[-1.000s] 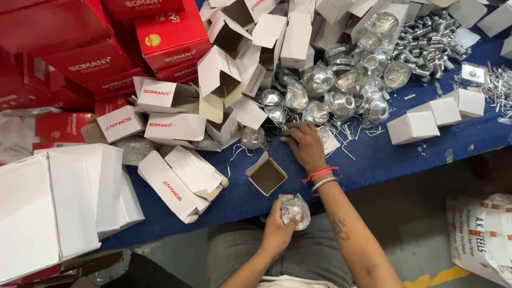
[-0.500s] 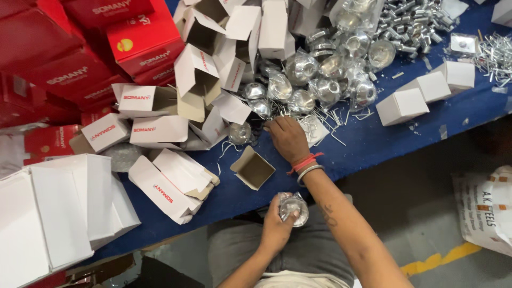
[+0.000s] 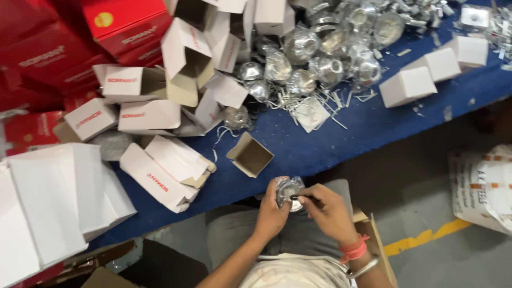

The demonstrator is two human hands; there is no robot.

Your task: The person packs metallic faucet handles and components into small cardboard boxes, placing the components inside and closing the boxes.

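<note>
A single head-worn camera looks steeply down from above the seated person, close over the lap and both hands (image 3: 301,205), facing the blue table (image 3: 373,133) ahead, whose near edge crosses the frame slantwise.

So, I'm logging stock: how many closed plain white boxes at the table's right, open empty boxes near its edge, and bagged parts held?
Closed plain white boxes: 3
Open empty box: 1
Held bagged metal part: 1
Total: 5
</note>
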